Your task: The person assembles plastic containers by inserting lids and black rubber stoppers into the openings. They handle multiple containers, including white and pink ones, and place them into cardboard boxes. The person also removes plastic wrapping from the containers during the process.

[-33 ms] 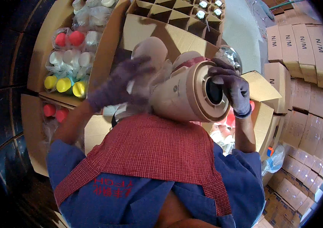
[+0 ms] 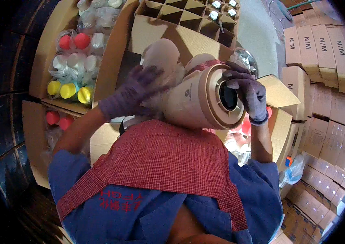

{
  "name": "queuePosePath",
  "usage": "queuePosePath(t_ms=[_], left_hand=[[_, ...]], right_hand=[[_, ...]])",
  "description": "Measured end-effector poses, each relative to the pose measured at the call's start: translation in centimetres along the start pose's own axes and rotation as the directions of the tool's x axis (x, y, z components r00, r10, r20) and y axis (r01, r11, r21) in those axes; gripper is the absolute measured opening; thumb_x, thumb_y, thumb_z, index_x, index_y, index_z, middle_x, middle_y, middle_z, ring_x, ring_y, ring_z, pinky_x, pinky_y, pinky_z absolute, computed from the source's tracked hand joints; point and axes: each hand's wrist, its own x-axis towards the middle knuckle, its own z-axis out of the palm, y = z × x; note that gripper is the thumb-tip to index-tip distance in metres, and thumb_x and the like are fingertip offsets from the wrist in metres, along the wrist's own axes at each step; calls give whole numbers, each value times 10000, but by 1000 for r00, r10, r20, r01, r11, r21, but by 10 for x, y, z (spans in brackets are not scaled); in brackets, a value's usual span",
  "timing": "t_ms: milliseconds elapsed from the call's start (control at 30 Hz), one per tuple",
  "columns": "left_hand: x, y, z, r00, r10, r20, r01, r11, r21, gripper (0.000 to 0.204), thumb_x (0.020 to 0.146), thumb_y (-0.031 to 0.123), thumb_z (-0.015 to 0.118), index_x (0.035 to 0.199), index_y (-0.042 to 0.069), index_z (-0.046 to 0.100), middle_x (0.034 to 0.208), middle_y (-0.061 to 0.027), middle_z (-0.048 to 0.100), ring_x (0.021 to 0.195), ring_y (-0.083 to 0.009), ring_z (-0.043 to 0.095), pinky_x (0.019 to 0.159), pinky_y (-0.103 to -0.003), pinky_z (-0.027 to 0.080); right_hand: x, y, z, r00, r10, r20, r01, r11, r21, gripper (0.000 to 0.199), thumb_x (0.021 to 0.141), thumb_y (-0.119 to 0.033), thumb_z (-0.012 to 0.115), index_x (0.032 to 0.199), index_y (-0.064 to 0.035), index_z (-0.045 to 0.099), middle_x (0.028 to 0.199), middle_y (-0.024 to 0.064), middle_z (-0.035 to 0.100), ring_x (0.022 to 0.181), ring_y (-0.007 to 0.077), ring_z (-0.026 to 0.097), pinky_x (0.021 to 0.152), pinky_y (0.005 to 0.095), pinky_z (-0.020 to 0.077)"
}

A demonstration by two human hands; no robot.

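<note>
A: Holding anything, those two gloved hands?

B: Both are on a beige flask body (image 2: 199,99), tipped on its side with its open round base turned toward the camera. The left hand (image 2: 134,91) lies spread over the narrow end, fingers draped across crinkled clear wrapping there. The right hand (image 2: 247,93) curls its fingers (image 2: 233,77) over the rim of the wide end, gripping it.

A: What sits beyond the fingertips?

B: Just past the left fingers, a pale rounded flask top (image 2: 162,55) pokes up. Farther out is a brown carton with cardboard dividers (image 2: 180,16), a few cells near its far corner holding shiny caps.

A: And off to the sides?

B: Out beyond the left hand, an open carton (image 2: 44,53) holds bagged caps: red ones at the far end, white in the middle, yellow nearest. A lower box shows more red caps (image 2: 56,118). Beyond the right hand stand stacks of sealed brown boxes (image 2: 323,53) with small dark printed marks on their tops. Under the right wrist, red and white pieces show inside an open flapped carton (image 2: 280,95).

A: Below the flask?

B: A red checked apron (image 2: 160,162) over a blue shirt.
</note>
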Motion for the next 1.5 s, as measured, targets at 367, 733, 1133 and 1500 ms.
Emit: queuePosePath(t_ms=[367, 733, 1133, 1500], left_hand=[[206, -57, -76, 934, -332, -135, 123, 650, -750, 450, 962, 327, 484, 1317, 50, 492, 1302, -101, 495, 1189, -260, 472, 1003, -395, 354], [182, -104, -17, 881, -291, -372, -17, 767, -641, 484, 898, 173, 628, 1339, 31, 485, 1260, -73, 558, 1149, -160, 528, 984, -293, 422], [278, -147, 94, 662, -724, 195, 317, 34, -948, 267, 878, 177, 667, 1079, 4, 642, 936, -20, 657, 812, -76, 581, 708, -224, 480], [173, -115, 16, 642, -607, 468, 669, 145, -729, 231, 806, 241, 722, 879, 31, 659, 887, -25, 668, 768, -102, 609, 666, -253, 463]], right_hand=[[128, 5, 19, 950, 300, -84, -289, 949, 123, 342, 909, -312, 639, 1082, -18, 651, 929, 56, 666, 875, 129, 608, 837, 278, 477], [203, 137, -55, 808, 589, -27, -204, 323, 924, 390, 987, -389, 453, 1178, -62, 546, 1064, 93, 629, 958, 249, 614, 835, 435, 519], [147, 194, -42, 706, 124, -698, -167, 986, 7, 529, 879, -391, 614, 1188, 30, 534, 1022, 138, 656, 850, 280, 657, 700, 351, 523], [78, 132, -16, 652, 504, -566, -378, 864, 334, 200, 920, -199, 588, 919, -6, 640, 811, 80, 646, 839, 105, 596, 746, 250, 466]])
